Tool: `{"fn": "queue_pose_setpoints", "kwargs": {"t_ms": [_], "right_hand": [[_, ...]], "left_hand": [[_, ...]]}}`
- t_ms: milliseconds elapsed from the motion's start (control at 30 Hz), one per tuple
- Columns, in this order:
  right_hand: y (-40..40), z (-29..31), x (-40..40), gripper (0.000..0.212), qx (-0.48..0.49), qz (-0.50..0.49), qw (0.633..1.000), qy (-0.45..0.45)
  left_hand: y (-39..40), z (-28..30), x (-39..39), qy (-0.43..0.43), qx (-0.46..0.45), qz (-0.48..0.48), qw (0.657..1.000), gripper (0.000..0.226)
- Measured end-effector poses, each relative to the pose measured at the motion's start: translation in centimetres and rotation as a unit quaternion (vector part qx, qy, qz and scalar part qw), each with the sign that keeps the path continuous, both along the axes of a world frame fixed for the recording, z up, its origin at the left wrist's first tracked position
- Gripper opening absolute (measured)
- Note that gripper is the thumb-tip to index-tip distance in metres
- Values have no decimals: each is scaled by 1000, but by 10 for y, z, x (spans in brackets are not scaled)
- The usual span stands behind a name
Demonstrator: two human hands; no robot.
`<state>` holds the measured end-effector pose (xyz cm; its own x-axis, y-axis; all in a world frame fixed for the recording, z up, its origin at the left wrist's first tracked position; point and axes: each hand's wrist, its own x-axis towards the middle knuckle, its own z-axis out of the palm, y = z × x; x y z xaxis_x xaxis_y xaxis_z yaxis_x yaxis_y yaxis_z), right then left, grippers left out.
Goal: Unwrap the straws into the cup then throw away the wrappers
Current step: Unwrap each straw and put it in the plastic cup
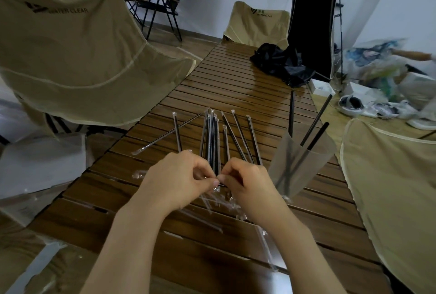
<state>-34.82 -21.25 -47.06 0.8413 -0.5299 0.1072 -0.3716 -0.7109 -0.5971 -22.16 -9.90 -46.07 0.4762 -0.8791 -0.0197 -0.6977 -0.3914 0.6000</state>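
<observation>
Nearest the camera, two bare forearms are reaching over the slatted brown wooden table (247, 95). The left hand (179, 180) and right hand (247, 185) are meeting thumb to thumb, their curled fingers pinching the near end of a black straw in a clear plastic wrapper (213, 142). Beneath the wrists, empty crinkled clear wrappers (219, 201) are lying on the slats. Beyond the knuckles, more wrapped black straws (238, 133) are fanning out across the table. Just right of the right hand, a translucent frosted plastic cup (299, 164) is standing upright, holding three unwrapped black straws (313, 126). A crumpled black cloth (280, 62) is sitting at the far end.
</observation>
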Motion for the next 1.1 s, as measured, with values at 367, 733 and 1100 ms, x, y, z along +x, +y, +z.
{"fn": "queue_pose_setpoints", "kwargs": {"t_ms": [367, 733, 1100], "right_hand": [[-5, 6, -8, 5, 6, 20, 1000, 15], [-19, -1, -20, 2, 31, -21, 995, 89], [-12, -13, -8, 46, 116, -74, 990, 36]], "left_hand": [[1, -2, 5, -2, -32, 57, 998, 11], [24, -4, 26, -108, -10, 210, 972, 5], [26, -9, 31, -68, -18, 216, 974, 3]]}}
